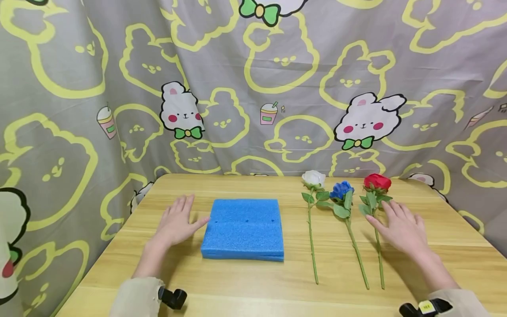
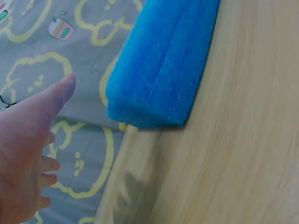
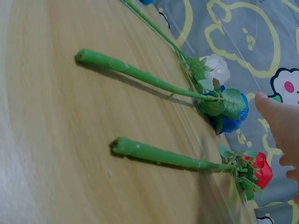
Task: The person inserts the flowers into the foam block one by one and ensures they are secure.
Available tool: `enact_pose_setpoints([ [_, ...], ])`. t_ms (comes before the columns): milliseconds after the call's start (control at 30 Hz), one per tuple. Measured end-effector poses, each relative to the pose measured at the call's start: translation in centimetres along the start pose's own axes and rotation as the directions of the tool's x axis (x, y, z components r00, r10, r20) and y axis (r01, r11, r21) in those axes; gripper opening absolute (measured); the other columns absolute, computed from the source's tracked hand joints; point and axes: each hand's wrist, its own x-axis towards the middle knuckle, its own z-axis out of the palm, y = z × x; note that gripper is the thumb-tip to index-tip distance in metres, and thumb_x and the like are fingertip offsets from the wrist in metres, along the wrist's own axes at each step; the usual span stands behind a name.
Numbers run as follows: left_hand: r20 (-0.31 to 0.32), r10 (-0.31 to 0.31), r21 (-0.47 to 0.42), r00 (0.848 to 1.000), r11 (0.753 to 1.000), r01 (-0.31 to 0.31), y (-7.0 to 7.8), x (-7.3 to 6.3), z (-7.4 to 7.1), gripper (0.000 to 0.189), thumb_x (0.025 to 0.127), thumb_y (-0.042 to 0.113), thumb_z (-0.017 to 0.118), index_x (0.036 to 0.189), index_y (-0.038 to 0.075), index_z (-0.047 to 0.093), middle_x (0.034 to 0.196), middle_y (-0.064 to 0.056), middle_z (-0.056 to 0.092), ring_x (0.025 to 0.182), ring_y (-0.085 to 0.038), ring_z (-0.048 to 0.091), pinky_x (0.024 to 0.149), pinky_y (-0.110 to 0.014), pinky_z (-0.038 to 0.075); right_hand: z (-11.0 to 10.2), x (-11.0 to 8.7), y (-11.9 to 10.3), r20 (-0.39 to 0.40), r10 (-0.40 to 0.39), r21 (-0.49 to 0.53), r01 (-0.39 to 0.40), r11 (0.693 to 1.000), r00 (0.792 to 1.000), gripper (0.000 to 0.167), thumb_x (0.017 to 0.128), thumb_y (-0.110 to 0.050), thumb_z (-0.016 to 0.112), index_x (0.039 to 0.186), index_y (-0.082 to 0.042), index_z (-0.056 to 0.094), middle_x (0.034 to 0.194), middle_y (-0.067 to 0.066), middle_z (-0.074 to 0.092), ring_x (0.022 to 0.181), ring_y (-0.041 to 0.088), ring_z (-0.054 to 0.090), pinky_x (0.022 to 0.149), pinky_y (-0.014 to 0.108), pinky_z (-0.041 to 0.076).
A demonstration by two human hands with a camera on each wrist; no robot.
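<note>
A blue foam block (image 1: 243,226) with a row of small holes in its top lies on the wooden table. Just left of it is my left hand (image 1: 176,222), fingers spread, thumb pointing at the block's left edge. To the right lie three artificial roses with green stems: a white rose (image 1: 314,179), a blue rose (image 1: 342,190) and a red rose (image 1: 377,182). Over the red rose's stem and leaves my right hand (image 1: 404,229) is held with straight fingers. Both hands hold nothing. In the right wrist view, the cut stem ends of the blue rose (image 3: 229,114) and red rose (image 3: 261,171) face the camera.
The wooden table (image 1: 245,290) ends at the back against a grey curtain (image 1: 222,66) printed with yellow outlines and white rabbits. The curtain also hangs along both sides. Each sleeve carries a black wrist camera, as with the left camera (image 1: 173,298).
</note>
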Motion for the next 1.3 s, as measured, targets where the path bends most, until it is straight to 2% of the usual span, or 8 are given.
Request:
enact_pose_setpoints([
  [267,0.01,0.036,-0.16,0.999,0.986,-0.034,1.0,-0.7,0.2,0.101,0.084,0.062,0.053,0.145,-0.007,0.011,0.15,-0.026,0.012,0.136,-0.043,0.011,0.108,-0.056,0.011,-0.1,-0.3,-0.8,-0.031,-0.008,0.069,0.011,0.998,0.999,0.081,0.09,-0.055,0.048,0.136,0.01,0.034,0.132,0.038,0.033,0.115,0.058,0.03,0.088,0.072,0.022],
  [567,0.076,-0.01,-0.392,0.997,0.919,0.039,1.9,-1.5,0.2,0.1,0.084,0.047,0.063,0.147,-0.004,0.005,0.149,-0.028,0.015,0.133,-0.045,0.019,0.104,-0.058,0.021,-0.2,-0.3,-1.8,-0.01,0.012,0.272,-0.009,0.962,1.0,0.073,0.092,-0.045,0.052,0.134,0.013,0.035,0.126,0.038,0.042,0.109,0.056,0.041,0.082,0.066,0.036],
  [733,0.132,-0.012,-0.467,0.991,0.881,0.073,2.5,-2.1,0.6,0.104,0.08,0.045,0.069,0.147,-0.003,0.005,0.148,-0.026,0.019,0.133,-0.043,0.023,0.102,-0.058,0.027,0.0,-0.5,-2.1,0.028,0.025,0.441,-0.034,0.897,0.999,0.069,0.093,-0.039,0.054,0.134,0.013,0.035,0.124,0.035,0.047,0.11,0.05,0.047,0.084,0.056,0.042],
  [833,0.162,0.005,-0.499,0.987,0.863,0.077,2.8,-2.3,1.0,0.106,0.079,0.043,0.071,0.147,-0.003,0.004,0.149,-0.025,0.019,0.134,-0.042,0.022,0.103,-0.057,0.026,0.1,-0.7,-2.2,0.065,0.023,0.507,-0.053,0.86,0.998,0.066,0.094,-0.037,0.053,0.135,0.012,0.036,0.124,0.033,0.048,0.109,0.043,0.051,0.082,0.036,0.049],
  [967,0.19,0.016,-0.52,0.982,0.85,0.087,3.1,-2.6,1.4,0.108,0.076,0.041,0.074,0.146,-0.004,0.005,0.148,-0.027,0.02,0.133,-0.041,0.024,0.103,-0.057,0.025,0.5,-1.0,-2.5,0.096,0.002,0.61,-0.061,0.79,0.995,0.061,0.095,-0.03,0.053,0.134,0.012,0.035,0.121,0.03,0.052,0.098,0.015,0.058,0.073,0.017,0.048],
  [1067,0.201,0.016,-0.527,0.98,0.845,0.094,3.2,-2.7,1.7,0.111,0.073,0.039,0.077,0.146,-0.006,0.006,0.146,-0.029,0.021,0.132,-0.042,0.025,0.104,-0.056,0.025,0.9,-1.1,-2.8,0.136,0.01,0.724,-0.106,0.682,0.991,0.061,0.095,-0.026,0.054,0.136,0.014,0.032,0.117,0.026,0.055,0.089,0.003,0.058,0.075,0.02,0.05],
  [1167,0.206,0.015,-0.529,0.978,0.843,0.099,3.3,-2.9,2.0,0.113,0.071,0.038,0.079,0.145,-0.008,0.007,0.146,-0.03,0.021,0.132,-0.043,0.025,0.104,-0.056,0.024,1.2,-1.2,-3.1,0.202,0.034,0.805,-0.186,0.563,0.979,0.067,0.094,-0.027,0.056,0.138,0.012,0.026,0.116,0.021,0.055,0.088,0.007,0.061,0.077,0.024,0.051],
  [1300,0.211,0.009,-0.534,0.977,0.839,0.107,3.2,-2.9,2.4,0.114,0.07,0.037,0.08,0.145,-0.007,0.007,0.148,-0.028,0.018,0.133,-0.042,0.022,0.105,-0.055,0.024,1.5,-1.3,-3.1,0.242,0.023,0.814,-0.216,0.539,0.97,0.068,0.095,-0.027,0.054,0.139,0.014,0.023,0.122,0.03,0.05,0.09,0.01,0.062,0.077,0.027,0.052],
])
